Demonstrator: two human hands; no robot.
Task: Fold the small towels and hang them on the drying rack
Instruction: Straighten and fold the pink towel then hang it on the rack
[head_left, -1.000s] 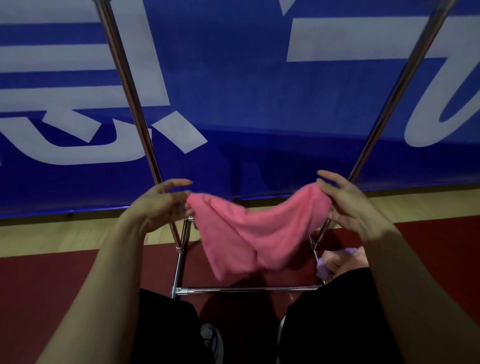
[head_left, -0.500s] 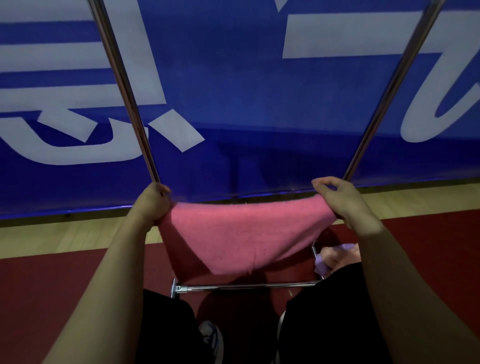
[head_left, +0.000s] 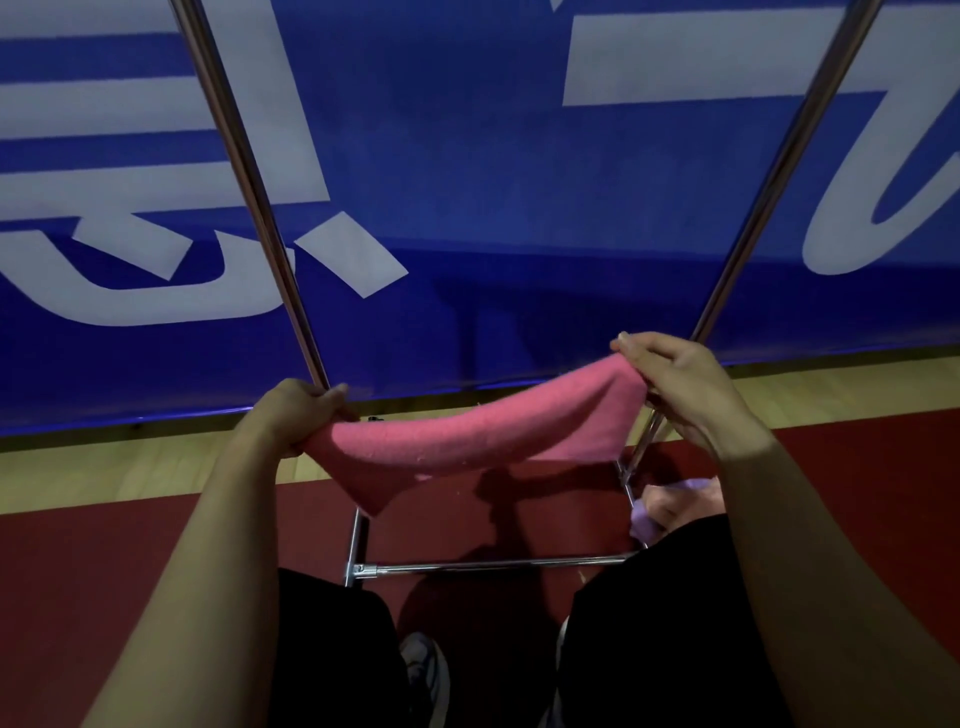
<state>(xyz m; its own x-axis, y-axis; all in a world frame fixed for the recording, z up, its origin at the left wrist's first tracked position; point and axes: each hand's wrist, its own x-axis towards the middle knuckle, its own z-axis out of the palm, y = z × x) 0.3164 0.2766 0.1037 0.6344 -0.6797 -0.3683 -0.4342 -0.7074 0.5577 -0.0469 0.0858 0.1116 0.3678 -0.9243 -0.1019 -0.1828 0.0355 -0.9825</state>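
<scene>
A small pink towel (head_left: 467, 441) stretches in the air between my two hands, folded over into a long band with one corner hanging down at the left. My left hand (head_left: 298, 415) grips its left end in a fist. My right hand (head_left: 675, 384) pinches its right end, held a little higher. The metal drying rack (head_left: 249, 171) stands just behind the towel; its two slanted poles rise left and right, and its base bar (head_left: 493, 564) lies on the floor below.
More small towels, purple and pale pink (head_left: 670, 504), lie on the floor by the rack's right foot. A blue banner (head_left: 493, 182) with white lettering stands behind the rack. My legs in black shorts and a shoe (head_left: 423, 670) are below.
The towel went from a slack, sagging cloth to a taut one, and now lies folded over into a narrower band. My right hand has risen slightly; my left has dropped a little.
</scene>
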